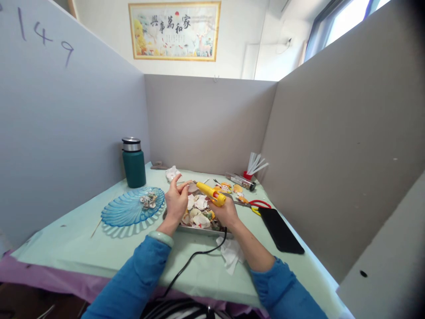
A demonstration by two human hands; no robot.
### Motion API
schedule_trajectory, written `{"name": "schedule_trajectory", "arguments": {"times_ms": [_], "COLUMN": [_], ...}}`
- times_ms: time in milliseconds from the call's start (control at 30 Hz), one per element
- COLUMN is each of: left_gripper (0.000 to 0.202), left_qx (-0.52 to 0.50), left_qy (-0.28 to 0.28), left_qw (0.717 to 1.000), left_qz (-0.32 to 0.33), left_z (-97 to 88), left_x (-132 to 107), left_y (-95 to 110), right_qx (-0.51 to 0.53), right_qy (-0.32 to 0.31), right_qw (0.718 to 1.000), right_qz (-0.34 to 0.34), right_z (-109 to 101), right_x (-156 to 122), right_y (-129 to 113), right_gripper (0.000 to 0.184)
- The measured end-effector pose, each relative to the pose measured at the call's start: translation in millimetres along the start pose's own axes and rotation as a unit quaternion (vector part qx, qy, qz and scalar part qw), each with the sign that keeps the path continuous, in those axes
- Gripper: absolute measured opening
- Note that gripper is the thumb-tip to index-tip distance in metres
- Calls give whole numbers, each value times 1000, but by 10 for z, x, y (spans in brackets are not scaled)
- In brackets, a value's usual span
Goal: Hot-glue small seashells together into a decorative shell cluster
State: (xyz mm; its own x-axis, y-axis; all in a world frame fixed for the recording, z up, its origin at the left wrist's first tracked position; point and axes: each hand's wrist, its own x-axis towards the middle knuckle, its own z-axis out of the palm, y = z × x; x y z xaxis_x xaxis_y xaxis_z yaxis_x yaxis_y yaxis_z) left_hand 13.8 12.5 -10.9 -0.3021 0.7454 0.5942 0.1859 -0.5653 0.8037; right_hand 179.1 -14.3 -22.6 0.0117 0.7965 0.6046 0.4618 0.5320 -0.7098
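Grey partition boards close in a pale green table. Over a shallow metal tray of broken shells, the right hand is clenched round a yellow hot-glue gun. Its nozzle points at the left hand, whose fingertips pinch a small shell piece. Left of the tray sits a blue scalloped glass dish. The gun's black cord trails off the tray's near side. With the nozzle that close to bare fingers, I'd fear a burn, and the cord might snag the tray.

Yellow glue gun (corded) near shell.
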Motion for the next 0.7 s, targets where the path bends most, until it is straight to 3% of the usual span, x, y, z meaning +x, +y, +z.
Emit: {"name": "schedule_trajectory", "arguments": {"times_ms": [433,700], "left_gripper": [53,62], "left_qx": [-27,-114], "left_qy": [-7,-154], "left_qw": [1000,979], "left_qz": [-13,-71], "left_z": [9,41], "left_x": [5,-9], "left_y": [-1,-14], "right_qx": [43,130], "right_qy": [36,72], "right_qw": [998,988], "right_qz": [24,41], "right_z": [1,-26], "right_x": [44,71], "right_y": [70,50], "right_gripper": [22,31]}}
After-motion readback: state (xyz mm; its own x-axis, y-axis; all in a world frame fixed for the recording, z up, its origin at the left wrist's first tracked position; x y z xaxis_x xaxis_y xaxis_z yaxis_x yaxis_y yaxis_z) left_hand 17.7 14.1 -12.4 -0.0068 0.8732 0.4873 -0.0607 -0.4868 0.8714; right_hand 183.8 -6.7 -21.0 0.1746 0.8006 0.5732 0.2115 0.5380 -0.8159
